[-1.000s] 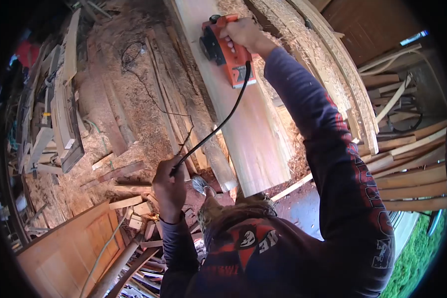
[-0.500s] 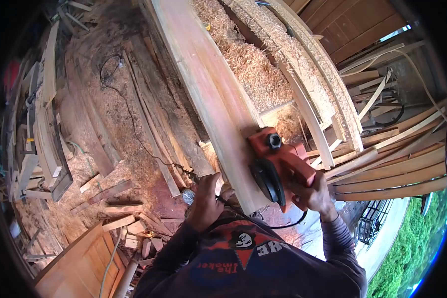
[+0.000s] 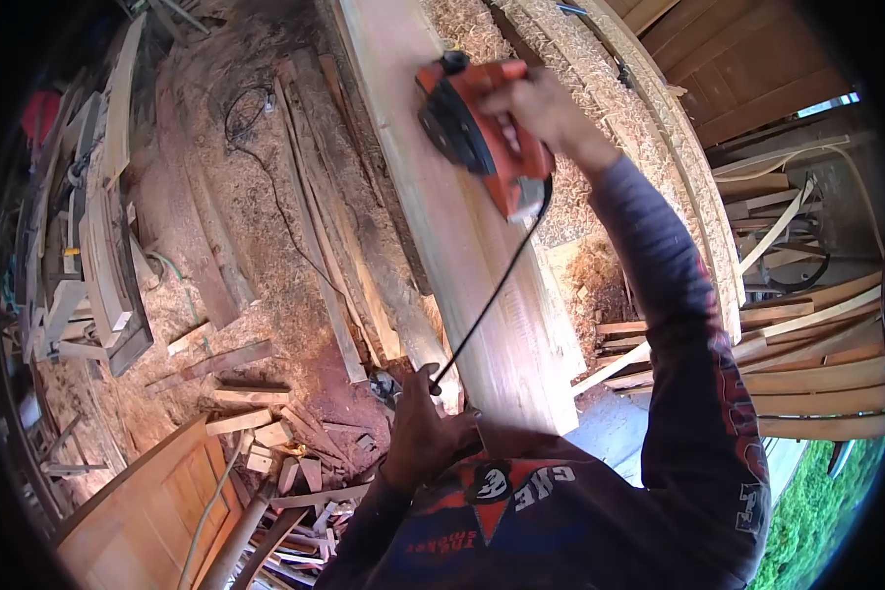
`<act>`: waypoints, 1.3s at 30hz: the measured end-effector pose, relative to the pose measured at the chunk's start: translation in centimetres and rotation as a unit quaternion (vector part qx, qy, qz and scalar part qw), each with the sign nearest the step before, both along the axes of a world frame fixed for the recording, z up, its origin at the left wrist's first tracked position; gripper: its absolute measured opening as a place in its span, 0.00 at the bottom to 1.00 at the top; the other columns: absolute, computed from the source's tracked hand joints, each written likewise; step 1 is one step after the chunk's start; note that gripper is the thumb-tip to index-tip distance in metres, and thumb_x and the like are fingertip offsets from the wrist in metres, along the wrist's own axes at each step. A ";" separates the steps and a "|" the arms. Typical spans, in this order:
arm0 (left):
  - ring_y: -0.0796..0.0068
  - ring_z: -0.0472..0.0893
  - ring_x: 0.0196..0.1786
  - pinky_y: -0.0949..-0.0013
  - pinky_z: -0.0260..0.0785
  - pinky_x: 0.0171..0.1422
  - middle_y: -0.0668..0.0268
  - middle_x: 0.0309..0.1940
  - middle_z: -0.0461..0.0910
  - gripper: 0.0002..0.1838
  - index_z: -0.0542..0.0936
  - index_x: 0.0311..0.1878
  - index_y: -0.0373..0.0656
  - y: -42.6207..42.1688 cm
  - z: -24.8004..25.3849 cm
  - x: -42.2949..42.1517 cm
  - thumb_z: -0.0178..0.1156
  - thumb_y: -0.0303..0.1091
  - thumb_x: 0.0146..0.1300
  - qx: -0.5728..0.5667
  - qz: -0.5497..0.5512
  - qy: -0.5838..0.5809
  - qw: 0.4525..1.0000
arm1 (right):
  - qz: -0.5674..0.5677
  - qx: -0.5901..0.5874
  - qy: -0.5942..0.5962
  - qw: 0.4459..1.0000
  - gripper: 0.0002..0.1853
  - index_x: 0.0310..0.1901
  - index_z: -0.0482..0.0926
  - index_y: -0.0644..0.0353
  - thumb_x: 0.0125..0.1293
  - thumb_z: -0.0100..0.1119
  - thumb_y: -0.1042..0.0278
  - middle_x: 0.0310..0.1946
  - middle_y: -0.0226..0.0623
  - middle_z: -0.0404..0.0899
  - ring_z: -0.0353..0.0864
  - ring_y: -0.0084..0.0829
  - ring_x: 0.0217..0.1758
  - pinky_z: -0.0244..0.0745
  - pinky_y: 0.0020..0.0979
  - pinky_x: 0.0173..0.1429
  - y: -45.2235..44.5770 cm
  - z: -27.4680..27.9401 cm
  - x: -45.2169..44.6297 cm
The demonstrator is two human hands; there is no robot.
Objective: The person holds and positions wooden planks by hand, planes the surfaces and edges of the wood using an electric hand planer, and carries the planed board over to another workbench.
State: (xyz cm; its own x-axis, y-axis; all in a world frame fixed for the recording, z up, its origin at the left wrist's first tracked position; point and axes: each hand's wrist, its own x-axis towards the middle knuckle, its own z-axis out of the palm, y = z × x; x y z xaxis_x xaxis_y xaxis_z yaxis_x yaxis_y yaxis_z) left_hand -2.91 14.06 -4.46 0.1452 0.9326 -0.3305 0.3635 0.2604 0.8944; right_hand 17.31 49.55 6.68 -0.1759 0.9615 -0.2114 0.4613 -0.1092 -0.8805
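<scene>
My right hand (image 3: 546,113) is wrapped round the handle of a red electric planer (image 3: 487,128), which lies on the upper part of a long pale wooden board (image 3: 497,295). The planer is slightly blurred. From its rear a black cord (image 3: 497,300) runs down across the board to my left hand (image 3: 425,428). The fingers of my left hand are closed on that cord, beside the board's near end and close to my body.
Shavings-covered planks (image 3: 610,128) lie right of the board. Long timbers (image 3: 329,206) rest on the floor to its left. Offcuts (image 3: 265,442) and a wooden panel (image 3: 157,511) are at lower left; curved strips (image 3: 816,383) are stacked at right.
Between one second and half a second ago the planer came down to the board's near end; now my right arm is stretched out again with the planer farther up. My left hand keeps the cord.
</scene>
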 end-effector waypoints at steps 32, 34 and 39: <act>0.55 0.82 0.39 0.56 0.75 0.46 0.56 0.36 0.79 0.21 0.81 0.50 0.40 -4.2 -3.8 -4.9 0.73 0.44 0.61 0.100 -0.156 0.009 0.983 | -0.167 -0.179 -0.040 0.969 0.13 0.45 0.82 0.70 0.62 0.69 0.71 0.22 0.31 0.80 0.81 0.20 0.25 0.72 0.28 0.27 -31.8 4.2 0.8; 0.54 0.83 0.42 0.56 0.75 0.47 0.55 0.39 0.81 0.25 0.81 0.51 0.39 -3.3 -3.7 -4.3 0.74 0.47 0.59 0.060 -0.181 0.022 0.981 | -0.126 -0.131 -0.046 0.982 0.10 0.41 0.83 0.68 0.62 0.67 0.71 0.23 0.31 0.81 0.81 0.21 0.26 0.73 0.28 0.29 -27.4 3.4 0.4; 0.48 0.87 0.50 0.53 0.79 0.53 0.46 0.47 0.85 0.33 0.78 0.56 0.32 -1.5 -1.6 -1.4 0.76 0.48 0.58 -0.016 -0.127 -0.079 0.989 | -0.054 -0.055 -0.041 0.996 0.09 0.37 0.85 0.65 0.60 0.66 0.68 0.26 0.32 0.83 0.82 0.24 0.29 0.75 0.29 0.35 -15.4 1.6 -1.1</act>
